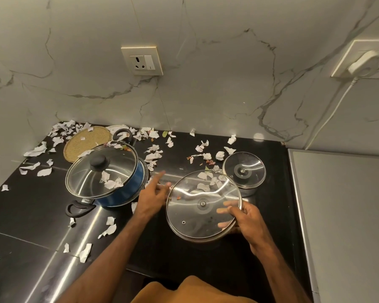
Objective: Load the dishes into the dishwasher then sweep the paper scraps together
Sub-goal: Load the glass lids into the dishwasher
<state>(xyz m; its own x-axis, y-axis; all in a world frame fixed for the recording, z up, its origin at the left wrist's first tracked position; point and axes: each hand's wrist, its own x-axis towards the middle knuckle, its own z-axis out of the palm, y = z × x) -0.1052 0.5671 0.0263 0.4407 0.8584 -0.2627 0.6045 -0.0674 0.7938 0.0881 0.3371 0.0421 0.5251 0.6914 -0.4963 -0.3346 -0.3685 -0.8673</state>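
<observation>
Gripping glass lid (pixel 190 212), right hand (pixel 248 220); left hand (pixel 151 200) outstretched; print on scrap (pixel 112 184) illegible

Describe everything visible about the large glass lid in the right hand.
The large glass lid is round, clear glass in a metal rim, with a central screw fitting, no knob visible, and a small vent hole. It is held over the black counter. The right hand grips its right edge, fingers showing through the glass.

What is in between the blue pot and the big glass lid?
The left hand, fingers straight, fills the gap between the blue pot and the big glass lid, above the black counter. The head view shows it.
</observation>
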